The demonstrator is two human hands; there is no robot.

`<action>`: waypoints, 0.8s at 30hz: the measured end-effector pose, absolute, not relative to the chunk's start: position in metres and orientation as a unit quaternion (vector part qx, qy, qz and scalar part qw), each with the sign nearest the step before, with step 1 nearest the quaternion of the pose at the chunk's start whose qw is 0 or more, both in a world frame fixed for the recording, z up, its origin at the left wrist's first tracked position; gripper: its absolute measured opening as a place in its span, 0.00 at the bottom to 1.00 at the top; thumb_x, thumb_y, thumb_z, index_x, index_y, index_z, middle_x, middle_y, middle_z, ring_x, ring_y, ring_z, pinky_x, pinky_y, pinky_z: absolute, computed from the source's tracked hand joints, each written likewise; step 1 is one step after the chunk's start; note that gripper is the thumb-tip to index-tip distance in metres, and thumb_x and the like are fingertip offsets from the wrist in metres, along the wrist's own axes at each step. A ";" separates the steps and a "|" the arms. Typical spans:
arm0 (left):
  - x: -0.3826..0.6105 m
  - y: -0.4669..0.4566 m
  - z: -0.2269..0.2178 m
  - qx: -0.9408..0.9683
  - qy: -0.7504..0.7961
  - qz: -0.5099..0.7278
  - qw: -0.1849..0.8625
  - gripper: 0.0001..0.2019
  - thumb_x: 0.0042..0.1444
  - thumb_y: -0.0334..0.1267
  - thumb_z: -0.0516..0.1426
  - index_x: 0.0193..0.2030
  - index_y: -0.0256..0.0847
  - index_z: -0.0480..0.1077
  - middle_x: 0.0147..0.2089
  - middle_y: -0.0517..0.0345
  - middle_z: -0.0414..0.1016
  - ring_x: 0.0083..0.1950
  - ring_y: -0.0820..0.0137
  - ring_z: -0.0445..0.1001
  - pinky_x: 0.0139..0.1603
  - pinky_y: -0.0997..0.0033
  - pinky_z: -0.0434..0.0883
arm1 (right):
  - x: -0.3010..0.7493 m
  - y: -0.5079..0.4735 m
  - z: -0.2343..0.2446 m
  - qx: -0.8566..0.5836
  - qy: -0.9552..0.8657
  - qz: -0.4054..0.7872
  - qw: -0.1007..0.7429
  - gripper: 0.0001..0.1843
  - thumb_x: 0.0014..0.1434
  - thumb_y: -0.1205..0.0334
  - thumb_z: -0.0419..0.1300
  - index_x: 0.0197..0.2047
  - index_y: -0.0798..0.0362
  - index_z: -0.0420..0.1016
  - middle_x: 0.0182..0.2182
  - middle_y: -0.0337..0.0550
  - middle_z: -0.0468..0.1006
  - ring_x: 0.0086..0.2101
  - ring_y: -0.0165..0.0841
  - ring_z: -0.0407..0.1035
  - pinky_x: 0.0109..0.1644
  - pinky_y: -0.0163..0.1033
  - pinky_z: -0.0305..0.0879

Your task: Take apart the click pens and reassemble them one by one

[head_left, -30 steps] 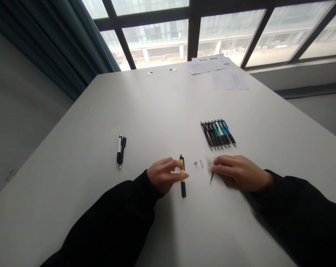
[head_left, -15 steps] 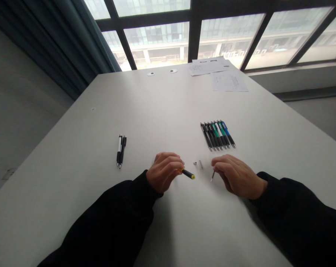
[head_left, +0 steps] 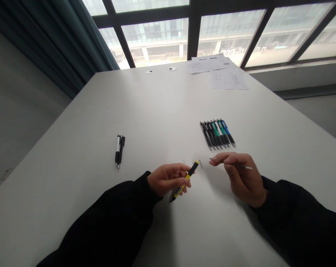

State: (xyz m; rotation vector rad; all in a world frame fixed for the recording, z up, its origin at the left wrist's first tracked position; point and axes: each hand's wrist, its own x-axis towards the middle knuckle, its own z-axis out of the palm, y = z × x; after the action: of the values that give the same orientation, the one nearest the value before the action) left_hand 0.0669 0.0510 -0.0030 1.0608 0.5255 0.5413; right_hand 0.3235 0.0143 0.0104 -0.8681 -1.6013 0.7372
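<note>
Near the bottom middle of the frame, the left hand curls closed around a yellow-and-black pen, which crosses its fingertips and slants up toward the right. Just right of it, the right hand pinches a thin pen refill that sticks out on both sides of the fingers. A small metal piece lies on the white table between the hands, below a row of pens; a pair of pens lies farther left.
</note>
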 end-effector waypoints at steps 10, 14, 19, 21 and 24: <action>0.069 0.050 0.001 0.544 0.266 0.196 0.771 0.20 0.53 0.42 0.67 0.48 0.32 0.72 0.32 0.53 0.77 0.26 0.73 0.76 0.28 0.74 0.75 | 0.321 0.026 0.013 -0.384 -0.481 0.597 0.515 0.08 0.67 0.53 0.57 0.43 0.47 0.63 0.40 0.43 0.81 0.36 0.35 0.80 0.42 0.44 0.79; 0.068 0.051 0.001 0.559 0.260 0.194 0.763 0.21 0.53 0.42 0.67 0.49 0.32 0.72 0.31 0.52 0.78 0.26 0.72 0.76 0.27 0.73 0.74 | 0.322 0.027 0.013 -0.382 -0.470 0.619 0.500 0.09 0.66 0.53 0.58 0.42 0.48 0.64 0.40 0.44 0.81 0.36 0.34 0.80 0.42 0.44 0.79; 0.067 0.051 0.002 0.574 0.258 0.196 0.752 0.20 0.53 0.42 0.67 0.49 0.31 0.73 0.31 0.52 0.78 0.26 0.72 0.76 0.26 0.75 0.73 | 0.323 0.030 0.013 -0.367 -0.452 0.645 0.496 0.09 0.65 0.54 0.60 0.41 0.49 0.67 0.40 0.44 0.81 0.34 0.32 0.78 0.40 0.41 0.78; 0.067 0.051 0.002 0.579 0.254 0.191 0.750 0.20 0.53 0.42 0.66 0.49 0.31 0.73 0.31 0.51 0.78 0.26 0.72 0.76 0.26 0.75 0.72 | 0.323 0.030 0.012 -0.367 -0.452 0.649 0.490 0.09 0.64 0.54 0.60 0.41 0.50 0.66 0.39 0.44 0.81 0.32 0.32 0.78 0.39 0.41 0.77; 0.066 0.052 0.000 0.574 0.243 0.194 0.757 0.21 0.54 0.42 0.66 0.50 0.31 0.73 0.32 0.50 0.78 0.27 0.72 0.76 0.27 0.74 0.73 | 0.322 0.029 0.010 -0.348 -0.452 0.671 0.473 0.09 0.65 0.55 0.60 0.41 0.49 0.66 0.38 0.44 0.81 0.30 0.31 0.77 0.35 0.40 0.76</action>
State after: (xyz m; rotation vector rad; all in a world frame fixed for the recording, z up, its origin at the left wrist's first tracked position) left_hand 0.0665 0.0520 0.0004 1.2520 0.5288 0.4228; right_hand 0.3223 0.0295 0.0105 -0.8521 -1.1064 1.6433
